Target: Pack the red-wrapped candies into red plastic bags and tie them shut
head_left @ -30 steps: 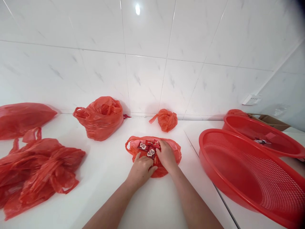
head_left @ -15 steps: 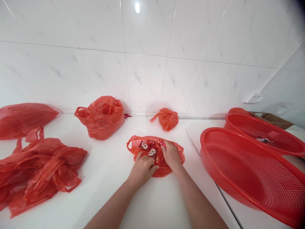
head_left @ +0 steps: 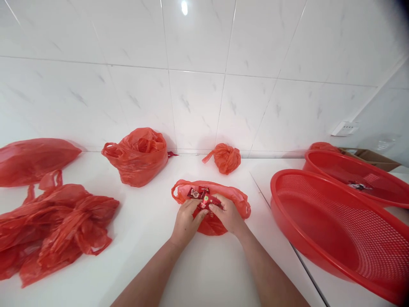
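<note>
An opened red plastic bag (head_left: 213, 229) lies on the white table in front of me, its mouth facing up. Small dark-red wrapped packets with white print (head_left: 194, 193) rest inside it. Over the bag, my right hand (head_left: 228, 214) is closed on a small red packet with a pink and green patch (head_left: 206, 200). My left hand (head_left: 188, 219) pinches the same packet from the left side, fingers and thumb meeting near its lower edge. Parts of the packet are hidden behind the fingers.
Near the wall stand a filled red bag (head_left: 137, 160) and a small knotted bag (head_left: 226, 159). Crumpled red bags (head_left: 64, 221) and a bulging bag (head_left: 35, 160) lie left. On the right are a large red basket (head_left: 313, 230), another basket (head_left: 345, 164) and a cardboard box (head_left: 372, 158).
My right hand has brought a red packet from the bag's far side toward me. My left hand has moved from resting on the packets to gripping that packet.
</note>
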Demonstrator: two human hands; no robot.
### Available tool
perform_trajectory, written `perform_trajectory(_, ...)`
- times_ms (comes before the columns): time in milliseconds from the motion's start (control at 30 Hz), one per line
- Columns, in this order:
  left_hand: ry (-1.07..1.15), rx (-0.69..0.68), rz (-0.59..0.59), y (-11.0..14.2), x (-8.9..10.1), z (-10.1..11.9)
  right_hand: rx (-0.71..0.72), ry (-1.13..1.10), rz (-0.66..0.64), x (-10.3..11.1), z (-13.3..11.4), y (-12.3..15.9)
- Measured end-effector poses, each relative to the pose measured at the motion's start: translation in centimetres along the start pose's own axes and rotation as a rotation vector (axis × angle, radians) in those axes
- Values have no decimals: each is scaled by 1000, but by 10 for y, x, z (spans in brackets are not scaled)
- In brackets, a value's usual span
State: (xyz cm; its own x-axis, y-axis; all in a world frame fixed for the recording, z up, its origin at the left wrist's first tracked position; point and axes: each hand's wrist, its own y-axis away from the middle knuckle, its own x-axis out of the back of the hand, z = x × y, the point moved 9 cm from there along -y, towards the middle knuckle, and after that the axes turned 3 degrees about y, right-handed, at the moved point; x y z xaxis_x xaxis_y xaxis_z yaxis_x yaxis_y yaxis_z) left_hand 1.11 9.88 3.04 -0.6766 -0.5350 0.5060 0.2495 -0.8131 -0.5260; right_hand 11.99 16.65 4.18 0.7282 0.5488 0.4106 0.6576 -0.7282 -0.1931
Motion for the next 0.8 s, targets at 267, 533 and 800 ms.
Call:
perform_trajectory(267,-59,12,-32,2,-5,0,27,45,14,-1,8,-2)
perform_trajectory(533,-220,8,155,-6,17,-13,115,344,356,34,7,-3)
perform_trajectory(800,-495,-36,116,-18,0,-12,-42,678,378,30,30,-8)
